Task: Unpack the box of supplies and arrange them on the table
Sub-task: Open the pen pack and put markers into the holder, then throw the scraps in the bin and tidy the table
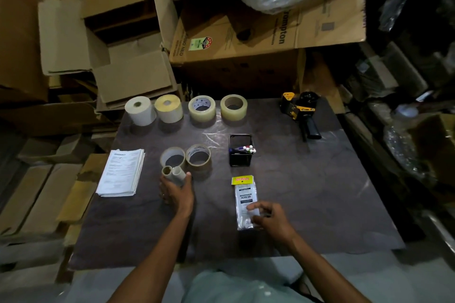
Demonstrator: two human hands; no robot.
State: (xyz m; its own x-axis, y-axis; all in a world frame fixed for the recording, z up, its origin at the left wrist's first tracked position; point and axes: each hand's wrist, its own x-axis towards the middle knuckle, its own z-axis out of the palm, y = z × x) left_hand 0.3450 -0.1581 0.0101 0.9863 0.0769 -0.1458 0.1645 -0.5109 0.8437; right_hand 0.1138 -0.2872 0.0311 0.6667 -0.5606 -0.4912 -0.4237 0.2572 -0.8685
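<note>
Left grip is wrapped around two small cardboard tubes, standing them just in front of the brown tape rolls; right grip has its fingers curled on the near end of a clear packet with a yellow header, which lies flat on the bench.

Most of the work looks done. An open cardboard box sits behind the bench's far left corner, and what shows of its inside appears empty. Laid out already: a tape dispenser at the far right, a stack of papers at the left edge, two paper rolls and two clear tape rolls in a far row, two brown tape rolls nearer, and a black pen holder with markers at centre.

What remains, seemingly, is only setting down the tubes and the packet.
</note>
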